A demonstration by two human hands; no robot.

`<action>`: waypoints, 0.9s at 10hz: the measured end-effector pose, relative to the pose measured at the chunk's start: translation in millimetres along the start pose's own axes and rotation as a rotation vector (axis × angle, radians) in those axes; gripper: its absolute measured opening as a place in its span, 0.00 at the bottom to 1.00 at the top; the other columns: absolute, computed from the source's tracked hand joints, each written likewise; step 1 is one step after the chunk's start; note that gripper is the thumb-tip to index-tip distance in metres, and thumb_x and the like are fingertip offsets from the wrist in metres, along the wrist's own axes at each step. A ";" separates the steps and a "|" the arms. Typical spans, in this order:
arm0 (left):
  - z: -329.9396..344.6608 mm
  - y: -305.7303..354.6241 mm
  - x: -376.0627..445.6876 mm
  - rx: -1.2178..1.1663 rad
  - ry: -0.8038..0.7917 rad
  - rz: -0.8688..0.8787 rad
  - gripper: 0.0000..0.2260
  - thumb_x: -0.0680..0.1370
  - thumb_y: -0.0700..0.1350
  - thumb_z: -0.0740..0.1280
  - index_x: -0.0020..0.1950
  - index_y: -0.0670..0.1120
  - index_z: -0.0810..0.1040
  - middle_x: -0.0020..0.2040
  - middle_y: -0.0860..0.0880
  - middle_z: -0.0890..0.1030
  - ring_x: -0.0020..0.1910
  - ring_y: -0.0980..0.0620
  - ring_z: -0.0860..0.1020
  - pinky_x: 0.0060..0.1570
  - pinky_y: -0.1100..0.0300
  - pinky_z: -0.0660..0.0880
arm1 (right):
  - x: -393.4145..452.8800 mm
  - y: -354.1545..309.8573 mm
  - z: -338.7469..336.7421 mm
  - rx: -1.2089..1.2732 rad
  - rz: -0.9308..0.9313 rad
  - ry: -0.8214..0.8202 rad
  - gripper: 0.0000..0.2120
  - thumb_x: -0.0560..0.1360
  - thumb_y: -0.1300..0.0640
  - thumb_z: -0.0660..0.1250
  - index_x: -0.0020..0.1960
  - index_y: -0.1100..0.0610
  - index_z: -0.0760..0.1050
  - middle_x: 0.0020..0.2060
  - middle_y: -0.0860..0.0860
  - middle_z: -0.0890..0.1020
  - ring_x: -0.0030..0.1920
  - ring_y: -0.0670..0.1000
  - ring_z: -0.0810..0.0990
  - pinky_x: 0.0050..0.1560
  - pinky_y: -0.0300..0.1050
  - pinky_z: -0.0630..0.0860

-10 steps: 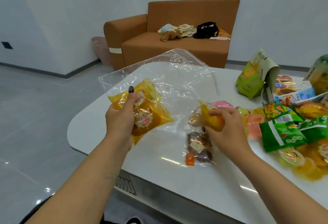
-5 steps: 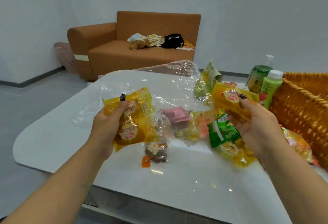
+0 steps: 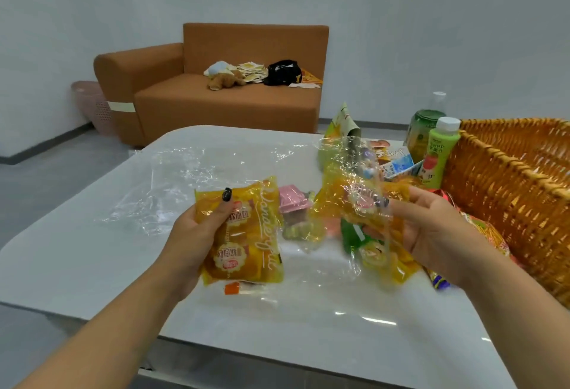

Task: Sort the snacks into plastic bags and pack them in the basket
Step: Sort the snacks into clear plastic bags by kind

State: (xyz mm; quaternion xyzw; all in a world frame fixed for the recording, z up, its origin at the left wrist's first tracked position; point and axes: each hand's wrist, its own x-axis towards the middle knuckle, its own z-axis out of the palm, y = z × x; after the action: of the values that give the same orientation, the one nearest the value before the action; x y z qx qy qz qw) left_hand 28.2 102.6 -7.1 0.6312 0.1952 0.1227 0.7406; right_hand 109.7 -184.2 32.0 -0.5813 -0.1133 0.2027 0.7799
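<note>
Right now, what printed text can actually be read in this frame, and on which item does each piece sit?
"HPP": green juice bottle, on its upper label; the characters beneath are too small.
"软面包": yellow bread packet held in the left hand, seen sideways.
White cursive script along that packet's edge: not readable for sure.
Second yellow packet in the right hand: blurred.
Blue-and-white carton: too small.

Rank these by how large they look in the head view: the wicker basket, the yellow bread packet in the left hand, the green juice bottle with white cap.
1. wicker basket, largest, though partly cut off by the frame.
2. yellow bread packet, gripped by the left hand; nearness to the camera enlarges it.
3. green juice bottle, smallest.
</note>
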 end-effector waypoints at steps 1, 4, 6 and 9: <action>2.3 1.2 0.0 0.024 -0.043 0.008 0.23 0.65 0.57 0.70 0.56 0.47 0.79 0.48 0.46 0.86 0.48 0.43 0.84 0.50 0.44 0.80 | -1.2 0.9 4.4 -0.011 0.035 -0.092 0.31 0.57 0.61 0.80 0.58 0.64 0.75 0.51 0.61 0.84 0.47 0.60 0.85 0.40 0.48 0.83; 5.8 -3.1 -1.9 0.158 -0.303 0.039 0.33 0.57 0.61 0.78 0.56 0.45 0.80 0.51 0.45 0.85 0.51 0.45 0.84 0.49 0.51 0.78 | 38.3 55.8 -10.7 -0.013 0.258 0.080 0.18 0.78 0.71 0.59 0.68 0.67 0.70 0.54 0.59 0.81 0.47 0.53 0.83 0.50 0.47 0.81; -5.5 1.4 -0.4 0.103 -0.334 0.057 0.33 0.56 0.60 0.81 0.56 0.47 0.81 0.52 0.43 0.85 0.52 0.44 0.84 0.46 0.55 0.80 | 24.2 33.6 12.7 -0.064 0.121 -0.116 0.13 0.78 0.71 0.60 0.59 0.61 0.75 0.61 0.62 0.79 0.54 0.54 0.83 0.54 0.47 0.80; -12.2 8.0 -3.5 0.037 -0.396 0.042 0.22 0.70 0.41 0.74 0.64 0.47 0.76 0.54 0.42 0.84 0.52 0.42 0.84 0.45 0.52 0.82 | 5.4 8.8 35.8 -0.404 -0.205 -0.057 0.10 0.65 0.49 0.71 0.43 0.53 0.83 0.41 0.52 0.85 0.41 0.56 0.83 0.45 0.47 0.79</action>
State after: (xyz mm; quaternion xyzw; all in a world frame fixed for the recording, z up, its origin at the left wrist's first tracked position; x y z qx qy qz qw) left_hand 20.1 113.3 -0.3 0.6605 0.0350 0.0079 0.7499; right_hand 98.1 -148.8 34.1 -0.7052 -0.2320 0.1120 0.6605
